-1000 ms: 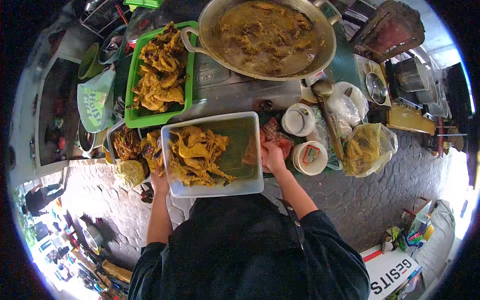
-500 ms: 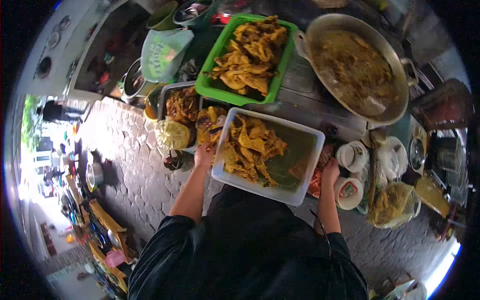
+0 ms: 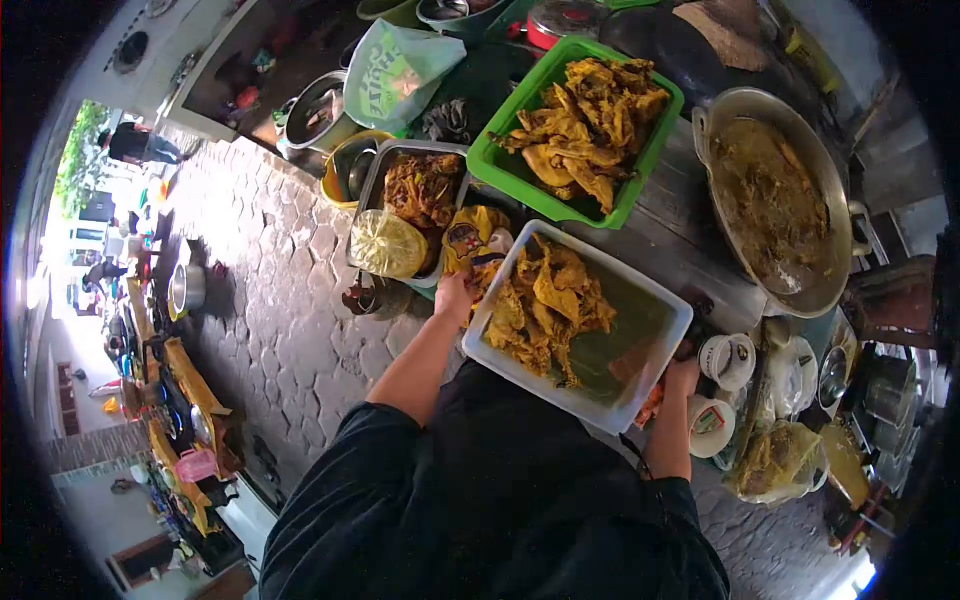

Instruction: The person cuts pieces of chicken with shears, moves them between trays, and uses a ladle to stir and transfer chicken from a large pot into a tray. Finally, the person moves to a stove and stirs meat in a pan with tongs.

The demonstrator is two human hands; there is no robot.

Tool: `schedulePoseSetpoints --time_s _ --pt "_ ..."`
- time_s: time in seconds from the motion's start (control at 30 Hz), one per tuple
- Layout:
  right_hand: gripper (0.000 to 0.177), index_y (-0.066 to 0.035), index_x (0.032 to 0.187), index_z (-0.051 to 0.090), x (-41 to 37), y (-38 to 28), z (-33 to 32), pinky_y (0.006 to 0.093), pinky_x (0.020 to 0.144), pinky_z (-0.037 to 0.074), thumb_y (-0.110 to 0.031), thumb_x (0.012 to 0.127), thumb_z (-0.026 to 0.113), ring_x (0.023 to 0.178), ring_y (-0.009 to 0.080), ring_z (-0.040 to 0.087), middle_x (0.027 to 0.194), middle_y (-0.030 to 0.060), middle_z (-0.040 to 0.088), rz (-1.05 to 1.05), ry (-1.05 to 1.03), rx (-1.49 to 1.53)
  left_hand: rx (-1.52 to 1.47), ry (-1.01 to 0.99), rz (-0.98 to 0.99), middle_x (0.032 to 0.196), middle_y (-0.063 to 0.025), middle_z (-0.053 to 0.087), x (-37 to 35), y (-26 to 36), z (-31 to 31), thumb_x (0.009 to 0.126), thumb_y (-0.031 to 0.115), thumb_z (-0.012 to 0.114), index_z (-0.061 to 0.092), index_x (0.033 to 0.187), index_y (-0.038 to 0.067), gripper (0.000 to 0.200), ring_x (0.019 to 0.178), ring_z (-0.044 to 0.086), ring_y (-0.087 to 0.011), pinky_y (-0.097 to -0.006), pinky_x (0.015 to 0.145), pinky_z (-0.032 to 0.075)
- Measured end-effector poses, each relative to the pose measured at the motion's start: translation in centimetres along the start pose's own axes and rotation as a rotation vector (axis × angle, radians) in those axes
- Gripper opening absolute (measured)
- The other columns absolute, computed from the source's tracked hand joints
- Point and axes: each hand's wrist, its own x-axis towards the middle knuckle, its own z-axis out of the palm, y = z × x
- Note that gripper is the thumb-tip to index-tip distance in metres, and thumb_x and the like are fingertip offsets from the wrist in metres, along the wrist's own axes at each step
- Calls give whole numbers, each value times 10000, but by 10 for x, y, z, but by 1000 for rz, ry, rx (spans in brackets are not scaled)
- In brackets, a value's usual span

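Observation:
A white rectangular tub point(image 3: 630, 418) of yellow-brown cooked chicken pieces point(image 3: 550, 300) stands in front of my body, with bare green-tinted floor at its right. My left hand point(image 3: 455, 296) is beyond the tub's left end, closed on a yellow patterned cloth point(image 3: 470, 232). By the tub's right end, my right hand point(image 3: 682, 377) is closed, with a red cloth point(image 3: 651, 405) at its fingers, partly hidden by the tub. A green basket point(image 3: 490, 180) piled with fried chicken point(image 3: 590, 130) sits behind the tub.
A large wok point(image 3: 715, 190) of bubbling oil is at the right. White cups point(image 3: 727, 360) and a plastic bag of food point(image 3: 775, 460) stand near my right hand. On the left are a metal tray of dark meat point(image 3: 420, 190), a tied bag point(image 3: 388, 243) and a green-white plastic bag point(image 3: 395, 80).
The view has turned, so the tub, basket and wok appear further right and tilted. Both hands stay at the tub's two ends, on the cloths.

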Motion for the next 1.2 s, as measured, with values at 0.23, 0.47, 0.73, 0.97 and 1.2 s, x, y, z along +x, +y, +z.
schedulePoseSetpoints --time_s 0.23,0.47,0.73,0.97,1.2 --pt "522 -20 888 636 -16 -17 -17 445 772 484 -525 791 549 935 371 609 947 206 644 86 -13 -153 57 -92 -34 1008 -223 610 -3 16 -22 840 109 554 477 1249 22 425 869 613 -319 -426 689 474" --pt "369 -39 943 584 -41 19 -7 428 728 466 -359 764 623 839 341 607 897 172 625 -210 336 24 64 -78 49 935 -193 617 18 -3 -11 807 149 560 525 1048 34 269 879 585 -372 -442 724 453" --pt "356 -19 1104 532 -75 -20 -52 413 736 460 -258 848 597 888 328 571 1024 169 579 -364 701 215 73 -283 162 968 -249 598 31 -11 -25 840 146 483 491 1064 21 257 954 560 -416 -460 791 449" --pt "230 20 1070 536 -146 -206 -104 336 665 495 -155 949 451 806 216 595 938 111 581 -658 550 845 256 -518 532 1069 -184 566 15 -3 -95 868 227 502 526 1158 65 333 1046 527 -358 -451 884 443" --pt "344 -64 1265 460 -215 -351 -38 374 717 489 -127 926 456 814 324 610 1055 204 567 -971 -313 491 286 31 645 962 -128 512 92 5 -199 804 79 530 623 1028 71 243 981 490 -311 -407 868 427"
